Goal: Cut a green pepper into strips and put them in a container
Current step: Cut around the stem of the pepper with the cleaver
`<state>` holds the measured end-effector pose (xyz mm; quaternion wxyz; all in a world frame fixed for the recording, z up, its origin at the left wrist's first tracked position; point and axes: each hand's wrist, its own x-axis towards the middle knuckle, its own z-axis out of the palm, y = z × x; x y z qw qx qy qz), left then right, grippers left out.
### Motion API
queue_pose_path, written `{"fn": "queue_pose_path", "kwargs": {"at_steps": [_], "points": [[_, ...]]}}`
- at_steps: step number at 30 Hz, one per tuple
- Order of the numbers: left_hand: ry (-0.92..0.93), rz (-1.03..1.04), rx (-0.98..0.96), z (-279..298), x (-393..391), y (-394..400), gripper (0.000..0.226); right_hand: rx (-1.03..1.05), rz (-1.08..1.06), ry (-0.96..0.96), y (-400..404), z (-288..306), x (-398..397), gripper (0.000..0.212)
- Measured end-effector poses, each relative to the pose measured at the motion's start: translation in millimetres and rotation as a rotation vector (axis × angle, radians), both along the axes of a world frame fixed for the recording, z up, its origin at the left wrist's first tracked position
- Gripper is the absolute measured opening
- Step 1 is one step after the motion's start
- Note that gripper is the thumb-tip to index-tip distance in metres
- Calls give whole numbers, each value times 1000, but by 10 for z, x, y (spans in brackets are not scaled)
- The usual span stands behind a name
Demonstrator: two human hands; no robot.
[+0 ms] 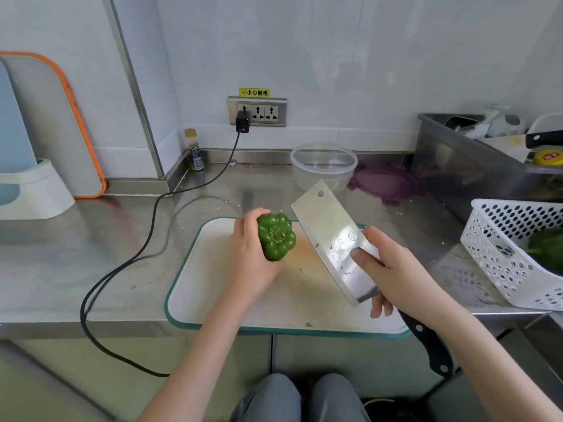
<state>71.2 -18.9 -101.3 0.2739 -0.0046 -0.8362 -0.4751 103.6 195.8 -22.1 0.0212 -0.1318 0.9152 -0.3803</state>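
Green pepper (276, 236): whole, uncut, stem end turned toward the camera, held over the far part of the cutting board.
Left hand (253, 260): fingers (247, 222) curled round the pepper's left side and back, grasping it.
Cleaver (338, 243): broad steel blade tilted, flat face up, far corner with a hole pointing away; black riveted handle running back past the board's near edge.
Right hand (393, 271): clenched on the cleaver where blade meets handle, thumb pressed flat on the blade face.
Cutting board (213, 284): white with a teal rim, lying on the steel worktop (61, 263) at its front edge; a few green flecks on it.
Container (323, 166): clear round plastic bowl, standing beyond the board near the wall.
Lid (385, 182): purple, lying flat just right of the bowl.
Basket (515, 254): white perforated plastic, at the right, another green pepper inside.
Cable (146, 248): black, running from a wall-socket plug across the worktop and over its front edge.
Small bottle (194, 150): upright in the back corner.
Spare boards (51, 123): leaning in a white stand at far left.
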Motion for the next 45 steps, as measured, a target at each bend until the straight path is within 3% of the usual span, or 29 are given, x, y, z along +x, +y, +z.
{"fn": "queue_pose_path", "kwargs": {"at_steps": [6,11,20,32,37,45], "points": [[5,43,29,12,-3,0,75,165,20,-53,35,31,73,10],[17,62,27,-2,-19,10,72,270,40,-38,-22,48,142,24],[-35,24,104,25,-28,-51,77,488,-3,67,-250,109,220,23],[5,27,38,-23,-91,-72,66,604,87,37,-356,391,139,22],[60,47,94,-32,-118,-97,68,610,108,-17,-428,491,87,34],[43,31,176,-64,-157,-145,67,663,130,36,-457,517,47,18]]}}
